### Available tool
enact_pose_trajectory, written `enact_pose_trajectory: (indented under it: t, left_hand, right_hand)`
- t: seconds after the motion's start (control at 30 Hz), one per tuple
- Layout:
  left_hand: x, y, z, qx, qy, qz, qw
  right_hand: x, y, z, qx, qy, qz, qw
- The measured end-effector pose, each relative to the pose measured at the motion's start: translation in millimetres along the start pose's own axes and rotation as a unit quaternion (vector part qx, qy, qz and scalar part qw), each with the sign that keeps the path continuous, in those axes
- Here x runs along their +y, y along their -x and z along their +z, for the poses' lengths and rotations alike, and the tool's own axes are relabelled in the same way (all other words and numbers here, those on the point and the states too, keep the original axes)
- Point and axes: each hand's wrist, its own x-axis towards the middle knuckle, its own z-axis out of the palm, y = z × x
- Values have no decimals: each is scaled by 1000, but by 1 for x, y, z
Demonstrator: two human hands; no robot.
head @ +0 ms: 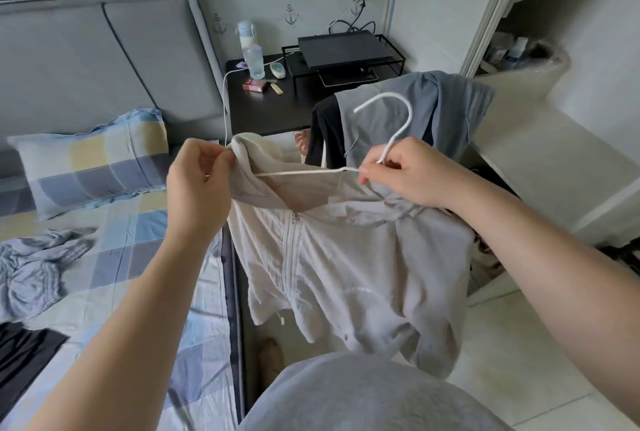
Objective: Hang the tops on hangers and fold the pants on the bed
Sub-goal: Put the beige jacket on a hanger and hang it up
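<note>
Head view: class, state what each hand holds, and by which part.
The left hand pinches the cream zip top at its shoulder edge; the right hand grips the white hanger at the neck below its hook.

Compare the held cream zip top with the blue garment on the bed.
The cream zip top hangs midair, left hand pinching its shoulder, right hand holding the white hanger at its neck; the blue garment lies crumpled on the bed, untouched. The top is cream with a front zip; the garment is blue-grey. Both are wrinkled.
</note>
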Motion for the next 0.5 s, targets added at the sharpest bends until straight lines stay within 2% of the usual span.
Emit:
enact_pose_trajectory:
  t: [0.1, 0.17, 0.23, 0.3, 0.37, 0.43, 0.5]
  left_hand:
    - [10, 4, 1, 17, -3, 13, 1000]
    - [21, 6, 0, 14, 1, 27, 1000]
    - [32, 7, -1, -40, 8, 53, 998]
    - [41, 9, -1, -126, 30, 68, 989]
    - [42, 9, -2, -157, 42, 79, 984]
    - [37, 4, -3, -138, -25, 127, 982]
    - [28, -3, -6, -161, -139, 179, 961]
  right_hand:
    - [1, 4, 3, -55, 110, 0, 992]
    - [4, 5, 8, -43, 149, 14, 988]
    - [5, 5, 13, 26, 108, 11, 994]
    - [2, 6, 14, 90, 8, -5, 996]
    - [-4, 7, 11, 102, -56, -25, 993]
    - [-10, 8, 9, 88, -71, -34, 993]
    - [-12, 9, 7, 79, -91, -37, 992]
